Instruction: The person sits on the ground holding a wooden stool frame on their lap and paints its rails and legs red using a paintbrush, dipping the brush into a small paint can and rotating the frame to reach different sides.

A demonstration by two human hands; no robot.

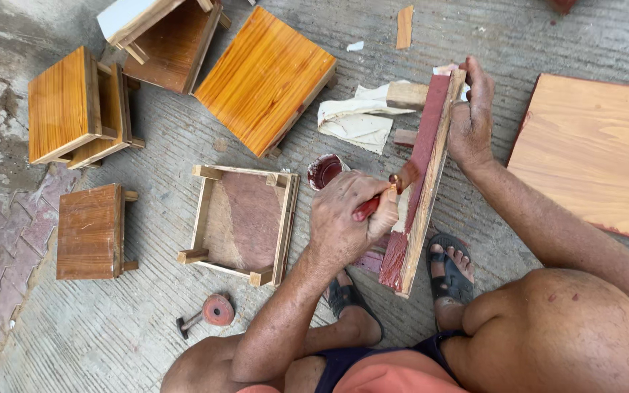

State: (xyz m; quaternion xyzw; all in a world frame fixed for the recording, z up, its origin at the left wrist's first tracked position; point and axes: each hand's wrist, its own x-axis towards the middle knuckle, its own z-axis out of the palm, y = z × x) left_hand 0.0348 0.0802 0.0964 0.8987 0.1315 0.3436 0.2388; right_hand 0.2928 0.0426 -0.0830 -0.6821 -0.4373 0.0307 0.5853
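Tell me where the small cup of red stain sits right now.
In the head view, the cup of red stain stands on the concrete ground, just above the left hand, between the upturned stool and the board being painted.

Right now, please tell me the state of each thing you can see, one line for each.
Board: on edge, tilted, its edge partly coated red.
Brush: gripped, bristles on the board.
Left hand: closed on the brush.
Right hand: gripping the board's top end.
Paint cup: open, holds red liquid.
Unfinished stool: upside down, bare wood.
Orange stool: upright, glossy.
Cloth: crumpled.
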